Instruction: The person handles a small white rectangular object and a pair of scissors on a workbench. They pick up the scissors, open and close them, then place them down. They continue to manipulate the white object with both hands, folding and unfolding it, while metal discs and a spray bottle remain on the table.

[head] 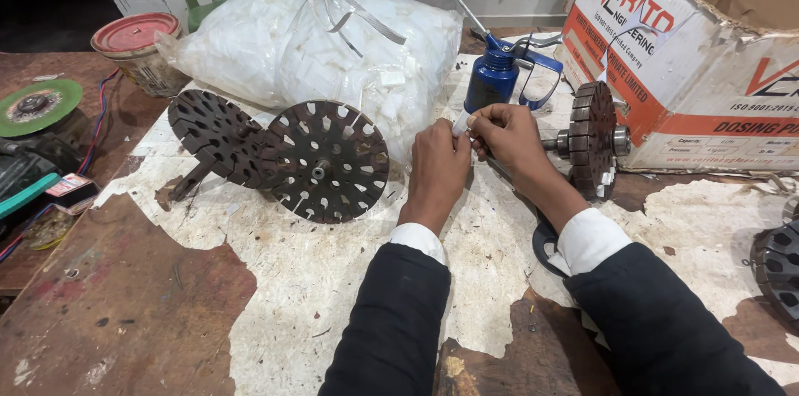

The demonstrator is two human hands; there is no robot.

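Both hands met over the middle of the desk, a worn brown top with patches of torn white paper stuck to it. The left hand and the right hand were closed together on a small white strip, pinched between fingertips of both, its end poking up toward the far side. Both arms wore dark sleeves with white cuffs.

Just beyond the hands stood a blue oil can with a long thin spout slanting up to the left. Right of the right hand, a dark slotted rotor stood on edge with its shaft pointing toward that hand; whether they touched could not be told. Left of the hands, a slotted metal disc leaned on edge, overlapping a second disc farther left. Behind them lay a big clear bag of white pieces. A torn cardboard box sat at far right, a red-lidded tin at far left, and a green grinding disc near the left edge.
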